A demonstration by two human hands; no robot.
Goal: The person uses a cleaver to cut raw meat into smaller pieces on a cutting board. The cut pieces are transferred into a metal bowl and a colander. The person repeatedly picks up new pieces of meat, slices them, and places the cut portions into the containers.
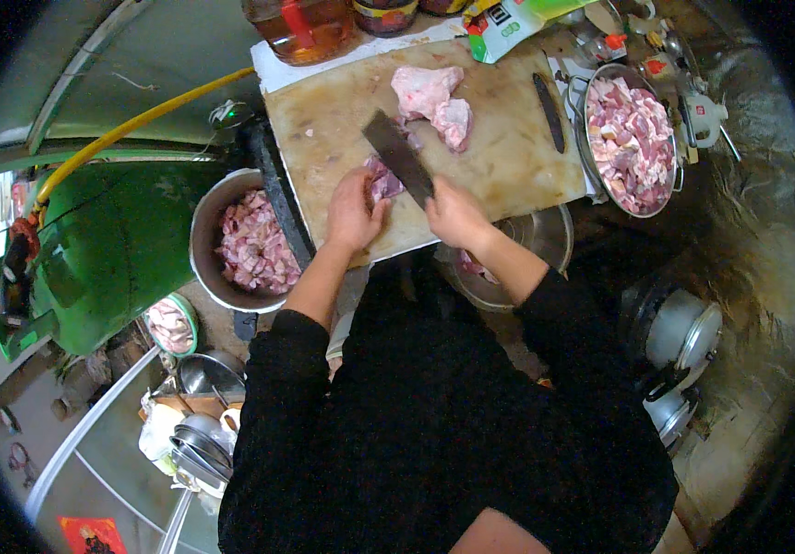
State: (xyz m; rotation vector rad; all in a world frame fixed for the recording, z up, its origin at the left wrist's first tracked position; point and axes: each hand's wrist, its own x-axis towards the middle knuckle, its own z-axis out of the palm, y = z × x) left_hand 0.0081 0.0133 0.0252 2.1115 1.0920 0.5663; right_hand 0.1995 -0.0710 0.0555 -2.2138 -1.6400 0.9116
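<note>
My right hand point(458, 213) is closed around the handle of a cleaver point(401, 154), whose broad dark blade points up and left over a worn cutting board point(328, 118). Under my left hand point(357, 211), a piece of raw meat point(385, 181) is held against the board, close to the blade's left side. Beyond the cleaver lie larger pale raw poultry pieces point(428, 93) with skin on. A small scrap sits at the board's left. The dark slot point(549, 113) near the board's right edge looks like its handle hole.
Left of the board stands a pot point(205, 260) of cut meat; right, a metal pan point(674, 176) heaped with more. A metal bowl point(561, 239) is below the board's near edge. Behind are a jug of amber liquid point(300, 34), jars and a green-white packet point(508, 34). Lidded pots point(674, 332) stand lower right.
</note>
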